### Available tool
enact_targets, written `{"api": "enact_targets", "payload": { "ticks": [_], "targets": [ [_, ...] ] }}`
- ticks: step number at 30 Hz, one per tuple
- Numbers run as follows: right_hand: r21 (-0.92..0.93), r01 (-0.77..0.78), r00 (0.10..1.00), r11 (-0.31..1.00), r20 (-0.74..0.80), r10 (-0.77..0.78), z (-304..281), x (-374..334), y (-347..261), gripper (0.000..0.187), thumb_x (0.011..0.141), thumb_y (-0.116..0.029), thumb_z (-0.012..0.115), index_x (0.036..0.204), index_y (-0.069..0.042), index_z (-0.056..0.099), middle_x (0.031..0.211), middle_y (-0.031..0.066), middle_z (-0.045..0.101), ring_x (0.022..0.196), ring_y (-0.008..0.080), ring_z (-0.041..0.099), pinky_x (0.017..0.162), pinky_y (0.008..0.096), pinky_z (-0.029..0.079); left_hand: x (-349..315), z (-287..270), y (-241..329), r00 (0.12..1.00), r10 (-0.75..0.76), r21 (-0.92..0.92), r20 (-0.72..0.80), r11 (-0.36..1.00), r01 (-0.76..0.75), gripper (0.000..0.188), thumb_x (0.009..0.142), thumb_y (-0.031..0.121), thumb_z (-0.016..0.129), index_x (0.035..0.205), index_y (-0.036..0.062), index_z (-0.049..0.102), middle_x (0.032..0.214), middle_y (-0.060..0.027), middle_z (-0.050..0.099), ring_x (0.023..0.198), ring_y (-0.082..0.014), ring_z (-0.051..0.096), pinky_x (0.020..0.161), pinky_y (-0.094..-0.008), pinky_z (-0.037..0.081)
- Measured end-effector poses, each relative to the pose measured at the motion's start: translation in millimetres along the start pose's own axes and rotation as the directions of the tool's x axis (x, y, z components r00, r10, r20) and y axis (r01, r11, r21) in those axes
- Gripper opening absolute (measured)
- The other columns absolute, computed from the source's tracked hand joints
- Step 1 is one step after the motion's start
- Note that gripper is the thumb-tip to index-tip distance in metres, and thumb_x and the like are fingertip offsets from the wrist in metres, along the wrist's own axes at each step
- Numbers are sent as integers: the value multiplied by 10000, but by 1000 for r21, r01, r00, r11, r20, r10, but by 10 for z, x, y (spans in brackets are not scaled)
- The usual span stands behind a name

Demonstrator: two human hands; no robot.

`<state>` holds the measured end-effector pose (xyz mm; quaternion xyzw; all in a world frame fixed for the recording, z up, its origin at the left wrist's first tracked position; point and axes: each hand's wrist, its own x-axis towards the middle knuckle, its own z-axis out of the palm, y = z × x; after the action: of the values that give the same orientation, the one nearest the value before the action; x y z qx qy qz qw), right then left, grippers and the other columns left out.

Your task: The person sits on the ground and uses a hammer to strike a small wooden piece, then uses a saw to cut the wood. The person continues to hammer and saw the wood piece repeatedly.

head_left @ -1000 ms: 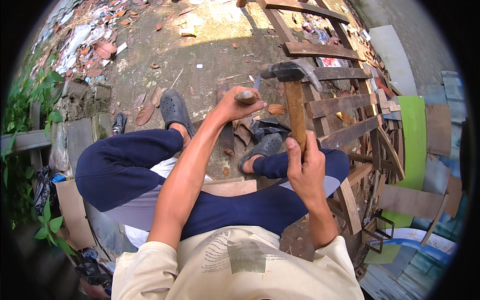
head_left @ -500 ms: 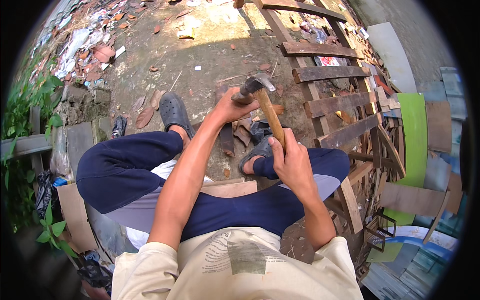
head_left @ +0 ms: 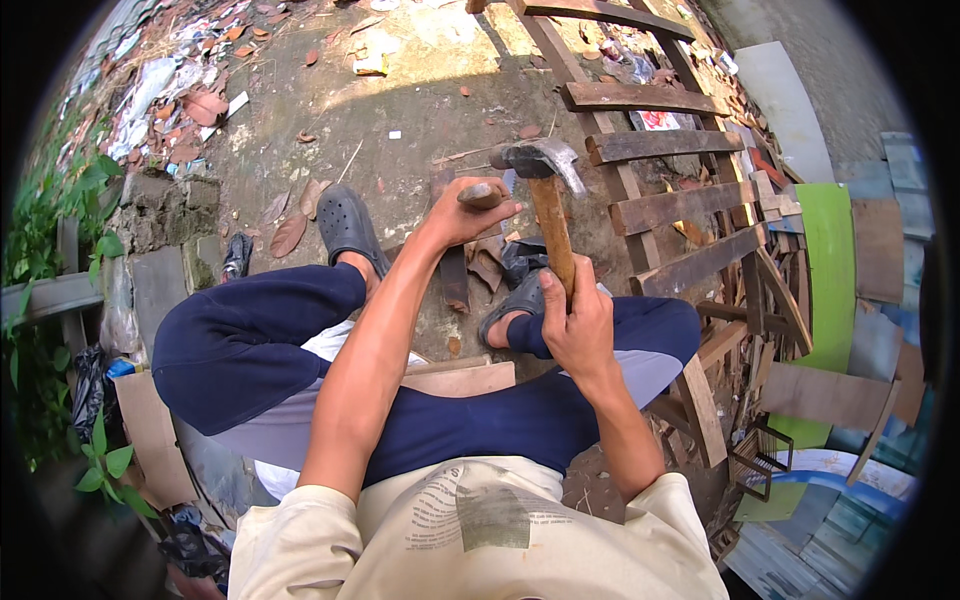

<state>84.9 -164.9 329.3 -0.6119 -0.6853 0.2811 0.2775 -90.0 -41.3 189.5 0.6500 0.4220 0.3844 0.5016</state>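
Note:
My right hand is closed round the lower part of a claw hammer's wooden handle. The claw hammer stands head up, its metal head above and to the right of my left hand. My left hand is closed on a rounded wooden handle, whose end points up toward me. What that handle belongs to is mostly hidden behind the hand and hammer. The hammer head is apart from the handle's end. Below my hands, a dark wooden board lies on the ground between my feet.
A slatted wooden frame, like a pallet, leans at the right. Grey clogs are on my feet. A pale wooden piece is between my thighs. Litter and dry leaves cover the far left; a green panel stands at the right.
The hammer head has lifted off the wooden handle's end and swung slightly up and right. My left hand has stayed nearly in place, still gripping the handle.

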Motion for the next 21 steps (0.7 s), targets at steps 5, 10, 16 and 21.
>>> {"api": "enact_targets", "payload": {
  "ticks": [5,10,16,21],
  "targets": [
    [-99,-98,990,990,95,107,-5,165,19,174,1014,-169,610,1079,-26,535,705,234,647,664,459,660,564,515,486,8,-50,-12,982,-185,-18,35,982,186,297,886,306,804,839,35,691,692,-43,625,665,-108,526,632,-342,474],
    [27,-2,1000,1000,19,1,107,165,192,195,1009,-171,624,1101,-19,544,713,247,654,672,456,672,551,505,490,55,13,-112,993,-91,-72,-74,994,86,305,884,311,807,838,31,694,694,-16,619,668,-93,505,630,-328,469],
    [106,65,992,992,-115,-52,132,165,282,208,1014,-190,615,1090,-10,547,689,250,652,654,470,664,559,514,498,197,45,-213,988,-156,-47,-8,987,155,280,875,292,816,877,32,713,720,-36,647,686,-102,549,650,-334,490],
    [-29,-119,988,992,94,121,83,325,426,206,1040,-202,595,1090,-7,553,708,240,623,646,432,657,558,458,476,227,192,-523,994,-85,35,66,996,83,200,909,261,791,969,74,757,766,6,683,692,-72,570,629,-308,487]
  ]
}}
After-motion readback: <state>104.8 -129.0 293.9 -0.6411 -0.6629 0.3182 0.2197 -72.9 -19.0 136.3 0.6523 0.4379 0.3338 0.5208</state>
